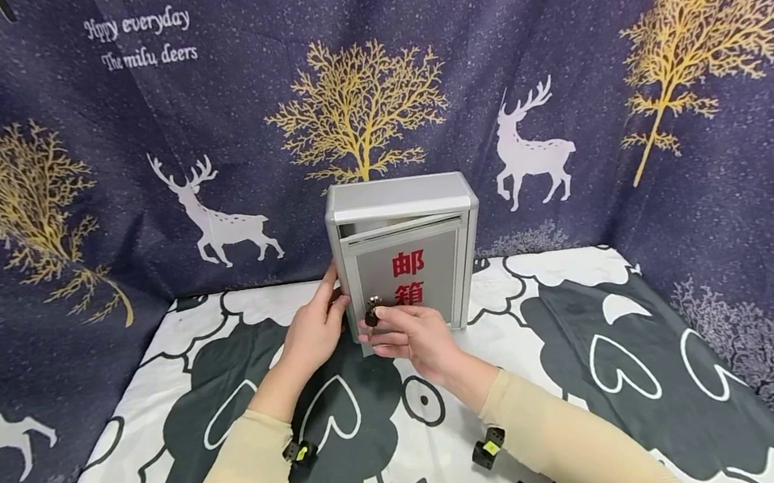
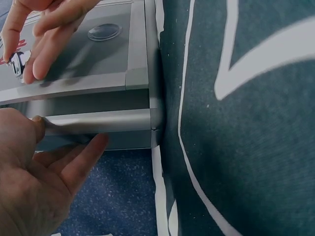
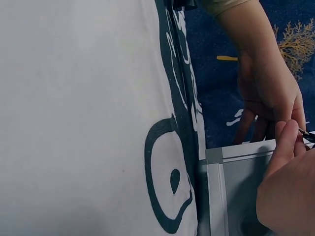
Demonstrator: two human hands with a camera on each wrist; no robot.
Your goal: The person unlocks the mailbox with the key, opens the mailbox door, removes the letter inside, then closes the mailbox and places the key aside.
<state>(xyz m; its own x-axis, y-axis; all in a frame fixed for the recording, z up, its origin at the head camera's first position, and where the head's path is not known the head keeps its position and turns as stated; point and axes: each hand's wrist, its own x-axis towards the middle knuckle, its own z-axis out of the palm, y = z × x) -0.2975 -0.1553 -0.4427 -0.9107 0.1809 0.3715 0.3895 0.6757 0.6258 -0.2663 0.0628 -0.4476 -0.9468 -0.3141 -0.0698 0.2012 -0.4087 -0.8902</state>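
A silver-grey metal mailbox with red characters stands upright. Its front door is ajar along the left side, and a narrow gap shows behind that edge in the left wrist view. My left hand holds the box's left side, thumb at the front rim and fingers against the side wall. In front of the door, my right hand pinches a small key with a dark head at the door's left edge. In the right wrist view, fingers partly hide the key.
Under the box lies a white cloth printed with dark cartoon shapes. A dark blue curtain with deer and golden trees hangs close behind it. Small black wrist cameras are strapped below both sleeves.
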